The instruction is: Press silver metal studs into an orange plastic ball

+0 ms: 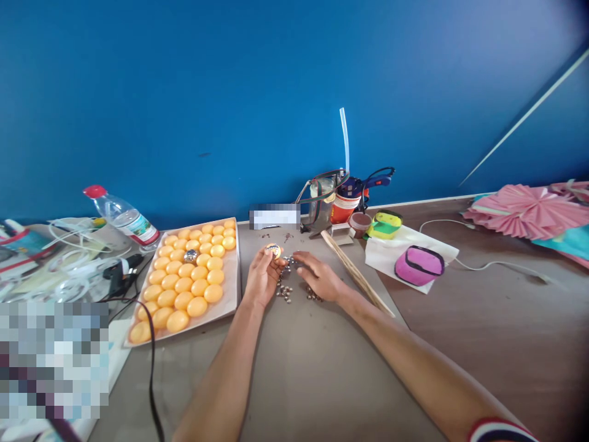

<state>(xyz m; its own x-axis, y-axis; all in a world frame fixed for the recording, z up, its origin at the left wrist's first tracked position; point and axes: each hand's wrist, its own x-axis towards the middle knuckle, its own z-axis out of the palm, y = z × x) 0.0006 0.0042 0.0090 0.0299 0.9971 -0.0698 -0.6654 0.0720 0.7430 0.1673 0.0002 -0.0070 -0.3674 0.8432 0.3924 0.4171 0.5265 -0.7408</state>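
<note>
My left hand (263, 279) is closed around a small orange ball (275, 250) with dark, shiny bits on its top. My right hand (319, 277) rests low over the grey mat, its fingers stretched out and apart. Small shiny metal beads (284, 293) lie in loose piles between the two hands and beside the right fingers. To the left, a shallow white tray (232, 294) holds rows of orange balls (183, 284). One silvery, studded ball (190, 256) sits among them.
A long wooden stick bundle (356, 273) lies right of my right hand. Behind are an orange cup (345, 209) with tools and a clear jar (321, 202). A purple mesh piece (418, 266) lies on white paper. A leaning bottle (124, 218) and cables (154, 368) are at left.
</note>
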